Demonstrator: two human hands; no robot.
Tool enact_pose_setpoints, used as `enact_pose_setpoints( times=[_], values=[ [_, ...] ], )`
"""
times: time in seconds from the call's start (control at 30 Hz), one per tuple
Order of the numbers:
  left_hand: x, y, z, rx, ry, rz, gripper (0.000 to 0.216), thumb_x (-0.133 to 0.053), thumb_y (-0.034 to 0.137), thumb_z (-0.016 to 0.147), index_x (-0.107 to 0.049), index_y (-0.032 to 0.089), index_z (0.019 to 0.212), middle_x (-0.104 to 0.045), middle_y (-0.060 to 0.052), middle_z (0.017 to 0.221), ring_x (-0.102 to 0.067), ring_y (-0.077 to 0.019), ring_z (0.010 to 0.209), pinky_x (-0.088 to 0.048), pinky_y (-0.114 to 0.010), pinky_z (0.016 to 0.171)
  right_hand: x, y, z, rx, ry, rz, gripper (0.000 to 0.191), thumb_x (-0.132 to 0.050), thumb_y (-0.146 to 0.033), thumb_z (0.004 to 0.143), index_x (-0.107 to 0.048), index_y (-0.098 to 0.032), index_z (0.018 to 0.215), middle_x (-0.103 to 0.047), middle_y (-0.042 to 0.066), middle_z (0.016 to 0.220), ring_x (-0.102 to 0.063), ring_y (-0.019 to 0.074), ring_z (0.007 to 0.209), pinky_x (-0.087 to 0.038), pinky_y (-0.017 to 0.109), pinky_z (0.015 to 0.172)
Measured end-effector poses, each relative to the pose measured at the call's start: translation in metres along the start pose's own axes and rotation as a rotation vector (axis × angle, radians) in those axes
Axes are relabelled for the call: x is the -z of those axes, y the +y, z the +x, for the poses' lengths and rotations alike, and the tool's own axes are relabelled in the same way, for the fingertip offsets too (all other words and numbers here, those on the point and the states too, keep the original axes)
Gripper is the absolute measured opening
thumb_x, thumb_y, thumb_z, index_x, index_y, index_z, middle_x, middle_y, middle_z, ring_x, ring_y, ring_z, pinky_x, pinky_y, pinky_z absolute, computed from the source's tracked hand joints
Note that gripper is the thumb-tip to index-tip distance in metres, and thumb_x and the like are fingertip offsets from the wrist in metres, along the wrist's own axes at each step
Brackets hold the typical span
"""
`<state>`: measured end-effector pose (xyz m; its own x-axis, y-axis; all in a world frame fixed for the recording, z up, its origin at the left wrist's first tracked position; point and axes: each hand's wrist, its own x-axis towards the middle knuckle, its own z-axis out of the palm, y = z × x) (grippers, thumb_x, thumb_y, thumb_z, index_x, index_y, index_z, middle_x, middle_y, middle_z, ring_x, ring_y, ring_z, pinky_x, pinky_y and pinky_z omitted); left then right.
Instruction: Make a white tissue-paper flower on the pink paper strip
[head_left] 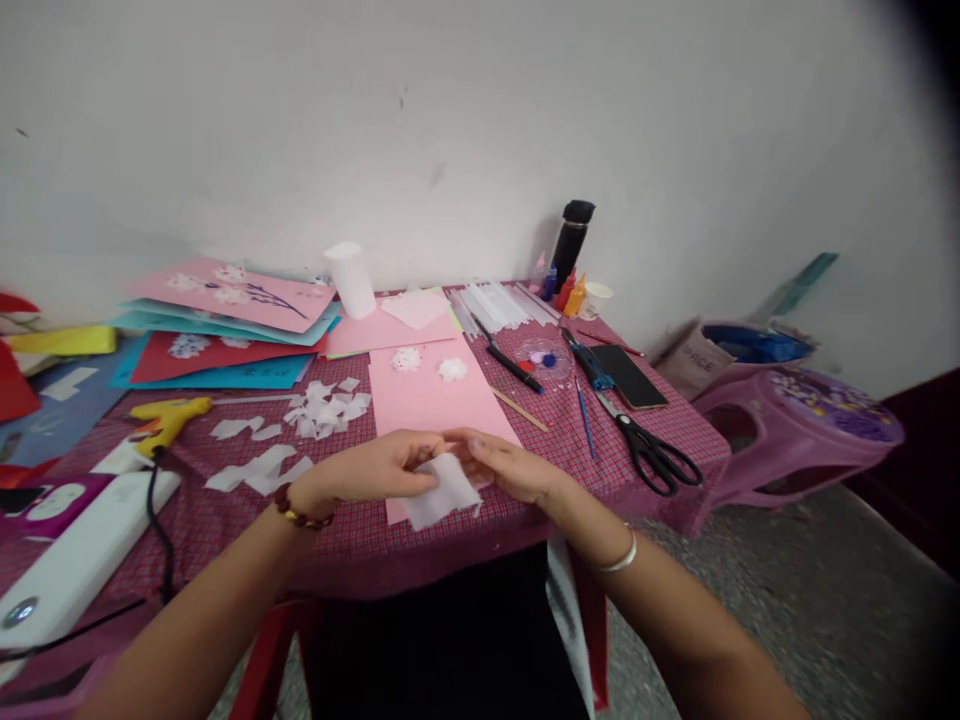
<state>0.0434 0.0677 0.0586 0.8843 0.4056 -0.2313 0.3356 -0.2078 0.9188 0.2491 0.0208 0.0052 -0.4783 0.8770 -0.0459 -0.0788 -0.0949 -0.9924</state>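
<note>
Left hand (375, 470) and right hand (510, 468) pinch a white tissue piece (448, 493); just beyond, two tissue flowers (406, 359) already on pink sheet (435, 405).

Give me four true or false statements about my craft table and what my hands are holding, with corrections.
The left hand and right hand both hold a white tissue piece. True.
The black scissors lie left of the pink sheet. False: they lie to its right.
The glue gun is yellow. True.
The black bottle lies on its side. False: it stands upright.
</note>
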Motion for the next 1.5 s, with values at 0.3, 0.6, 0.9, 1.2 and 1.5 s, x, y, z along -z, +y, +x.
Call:
enact_pose_setpoints(
  times=[0.3,0.6,0.9,1.2,1.5],
  values=[
    [0.012,0.004,-0.019,0.019,0.162,0.21,0.023,-0.051,0.02,0.071,-0.058,0.018,0.093,-0.059,0.002,0.081,-0.052,-0.012,0.068,-0.041,-0.02,0.059,-0.02,0.002,0.003,-0.084,0.188,0.282,0.034,-0.081,-0.034,0.057,-0.058,-0.016,0.075,-0.054,-0.007,0.059,-0.048,0.0057,0.048,-0.04,0.018,0.049],
    [0.005,-0.049,-0.024,0.086,0.543,-0.134,0.019,-0.058,0.031,0.071,-0.056,0.015,0.081,-0.057,0.002,0.067,-0.051,-0.0118,0.058,-0.038,-0.021,0.05,-0.017,0.006,0.001,-0.016,0.404,0.164,0.024,-0.072,-0.03,0.064,-0.052,-0.019,0.071,-0.055,-0.008,0.052,-0.048,0.0063,0.039,-0.036,0.017,0.037],
    [-0.03,-0.04,-0.028,-0.138,0.805,-0.729,0.014,-0.062,0.027,0.073,-0.058,0.017,0.082,-0.052,0.005,0.053,-0.046,-0.0069,0.046,-0.032,-0.016,0.043,-0.029,-0.004,-0.011,0.154,0.461,0.22,0.012,-0.07,-0.02,0.065,-0.063,-0.018,0.073,-0.059,-0.006,0.054,-0.053,0.0066,0.045,-0.043,0.019,0.049],
    [-0.042,-0.031,-0.017,-0.304,0.836,-0.96,0.01,-0.064,0.018,0.066,-0.055,0.015,0.062,-0.049,0.004,0.057,-0.047,-0.007,0.05,-0.035,-0.018,0.048,-0.031,-0.003,-0.016,0.257,0.491,0.346,0.008,-0.065,-0.01,0.064,-0.063,-0.018,0.064,-0.06,-0.004,0.055,-0.054,0.0077,0.049,-0.041,0.019,0.052],
    [-0.064,-0.008,-0.041,-0.302,0.869,-0.808,0.009,-0.06,0.023,0.071,-0.059,0.016,0.065,-0.046,0.004,0.054,-0.04,-0.0067,0.046,-0.029,-0.018,0.044,-0.045,-0.01,-0.05,0.314,0.431,0.376,0.006,-0.068,-0.019,0.073,-0.063,-0.019,0.07,-0.058,-0.003,0.067,-0.054,0.0081,0.053,-0.038,0.02,0.052]
  ],
)
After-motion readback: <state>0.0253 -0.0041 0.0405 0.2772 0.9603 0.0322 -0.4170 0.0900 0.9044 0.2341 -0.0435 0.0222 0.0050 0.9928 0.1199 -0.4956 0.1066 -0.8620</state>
